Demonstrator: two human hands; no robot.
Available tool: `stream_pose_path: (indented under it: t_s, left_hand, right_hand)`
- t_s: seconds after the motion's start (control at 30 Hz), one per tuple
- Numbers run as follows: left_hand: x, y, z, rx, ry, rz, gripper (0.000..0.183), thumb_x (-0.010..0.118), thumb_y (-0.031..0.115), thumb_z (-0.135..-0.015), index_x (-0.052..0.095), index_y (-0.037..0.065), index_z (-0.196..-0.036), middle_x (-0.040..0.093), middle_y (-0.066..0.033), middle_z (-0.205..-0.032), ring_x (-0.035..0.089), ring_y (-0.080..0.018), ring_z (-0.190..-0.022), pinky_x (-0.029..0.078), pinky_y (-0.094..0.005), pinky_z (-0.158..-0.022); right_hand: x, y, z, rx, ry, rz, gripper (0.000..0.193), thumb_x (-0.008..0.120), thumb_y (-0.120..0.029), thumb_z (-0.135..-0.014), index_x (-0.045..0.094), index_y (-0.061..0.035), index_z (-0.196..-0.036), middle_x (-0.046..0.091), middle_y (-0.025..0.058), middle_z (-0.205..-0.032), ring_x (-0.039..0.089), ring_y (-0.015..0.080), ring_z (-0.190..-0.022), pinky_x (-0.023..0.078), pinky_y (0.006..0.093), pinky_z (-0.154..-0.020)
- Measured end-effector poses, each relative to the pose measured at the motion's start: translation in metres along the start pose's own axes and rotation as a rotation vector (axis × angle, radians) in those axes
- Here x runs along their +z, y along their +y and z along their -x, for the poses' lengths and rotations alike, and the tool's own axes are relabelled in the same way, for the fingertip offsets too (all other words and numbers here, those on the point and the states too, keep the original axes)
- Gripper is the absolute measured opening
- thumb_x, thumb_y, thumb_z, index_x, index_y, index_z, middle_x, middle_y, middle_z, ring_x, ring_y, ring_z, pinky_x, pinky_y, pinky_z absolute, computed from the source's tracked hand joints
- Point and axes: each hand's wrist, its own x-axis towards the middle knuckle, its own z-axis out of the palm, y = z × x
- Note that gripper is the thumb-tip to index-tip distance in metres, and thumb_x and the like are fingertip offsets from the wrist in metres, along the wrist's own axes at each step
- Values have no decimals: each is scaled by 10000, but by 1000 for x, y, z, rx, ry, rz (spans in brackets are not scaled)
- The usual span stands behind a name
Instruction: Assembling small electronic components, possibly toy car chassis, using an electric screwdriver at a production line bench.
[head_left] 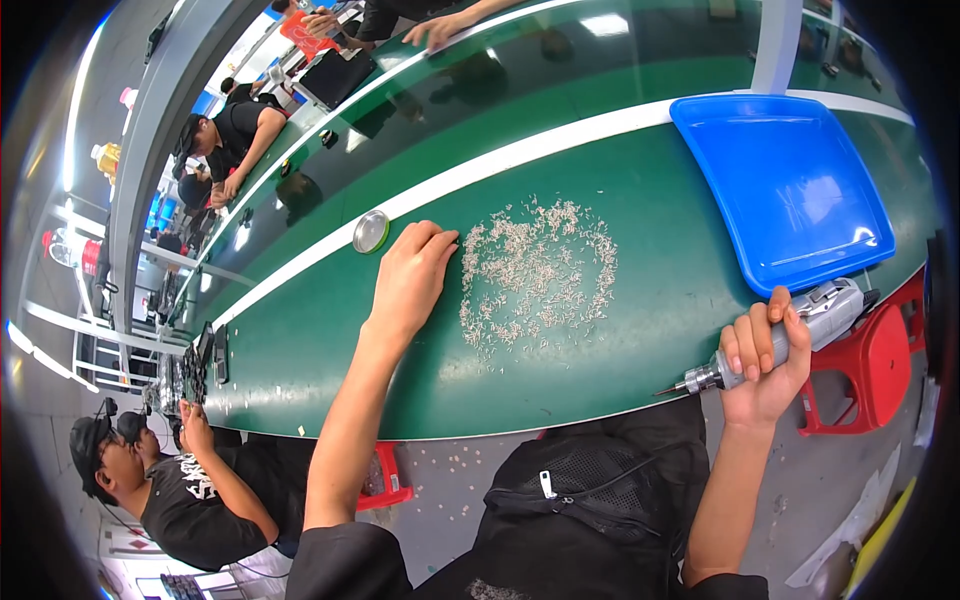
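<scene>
Many tiny silvery screws (540, 262) lie spread in a rough patch on the green tabletop (300, 375). At the patch's left edge my left hand (412, 278) rests low over the surface, fingertips pressed together; whatever they pinch is too small to make out. Just left of that hand a small round tin (371, 232), silvery inside with a green rim, sits by the white strip. My right hand (762, 352) is wrapped round a grey electric screwdriver (818, 318) at the table's near right edge. Its thin bit points left, apart from the screws.
A blue plastic tray (800, 190) lies at the right, beyond the screwdriver. Red stools (865, 375) stand below the table edge. A person in black (210, 500) sits at the left; other people work across the glossy green line at the far side.
</scene>
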Motion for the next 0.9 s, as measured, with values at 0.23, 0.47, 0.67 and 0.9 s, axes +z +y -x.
stream_pose_path:
  t_s: [0.23,0.47,0.67,0.9]
  left_hand:
    - [3,-6,-4,137,-32,-108,94,644,11,-785,638,9,-879,576,-81,-831,586,-250,-780,505,-372,-665]
    - [-3,-4,-4,-140,73,97,96,599,-4,-789,504,-3,-781,549,-133,-784,569,-283,-727,448,-379,-616]
    - [-19,43,22,-247,117,296,78,588,-13,-836,523,-11,-793,539,-113,-680,521,-216,-576,433,-311,-554]
    - [-24,141,54,-295,70,1134,115,652,-130,-744,641,-62,-836,651,-138,-838,622,-194,-758,500,-283,-700]
  right_hand:
    - [-1,0,-1,-1,-1,-14,163,440,-197,-946,470,-71,-847,331,-29,-500,312,76,-389,347,251,-435]
    - [-2,-3,1,15,5,-25,154,452,-193,-941,477,-71,-850,340,-27,-499,321,82,-392,354,258,-442]
    - [-4,-5,4,42,-15,-24,151,469,-199,-930,480,-73,-847,342,-25,-503,337,88,-403,364,264,-463]
    - [7,2,13,-48,-41,-34,163,450,-216,-943,474,-78,-862,358,-19,-504,356,89,-412,362,269,-463]
